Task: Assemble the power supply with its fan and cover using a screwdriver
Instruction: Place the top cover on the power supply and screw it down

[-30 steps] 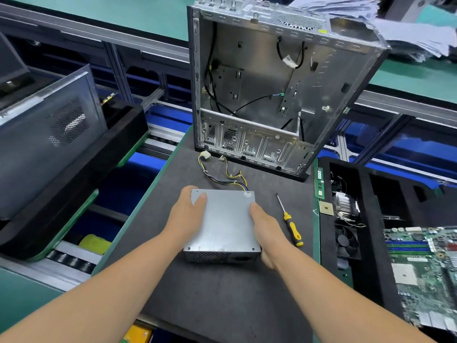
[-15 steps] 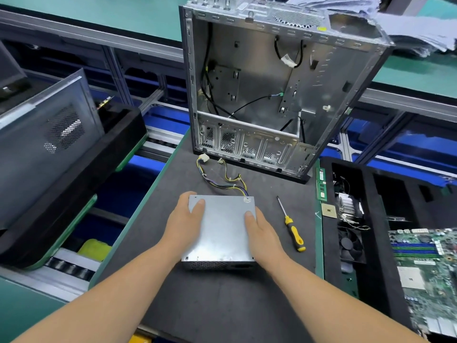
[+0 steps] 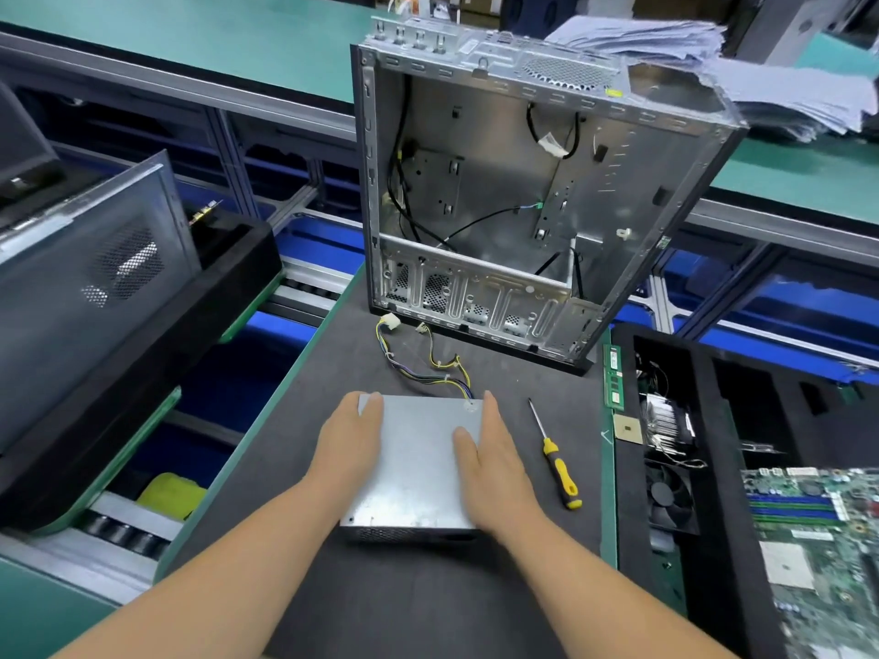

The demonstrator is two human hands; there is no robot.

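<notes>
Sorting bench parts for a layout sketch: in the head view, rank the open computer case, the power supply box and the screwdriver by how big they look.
1. Open computer case, by far the largest, though farther away.
2. Power supply box, partly covered by both hands.
3. Screwdriver, the smallest.

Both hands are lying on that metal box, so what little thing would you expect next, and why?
Probably the right hand reaches for the screwdriver: it lies untouched beside the power supply, which both it and the left hand press flat.

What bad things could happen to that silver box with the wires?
The wires trail loose behind the power supply, so they might snag if it is lifted. Both hands, left hand and right hand, only rest flat on it, so it could slide toward the screwdriver.
</notes>
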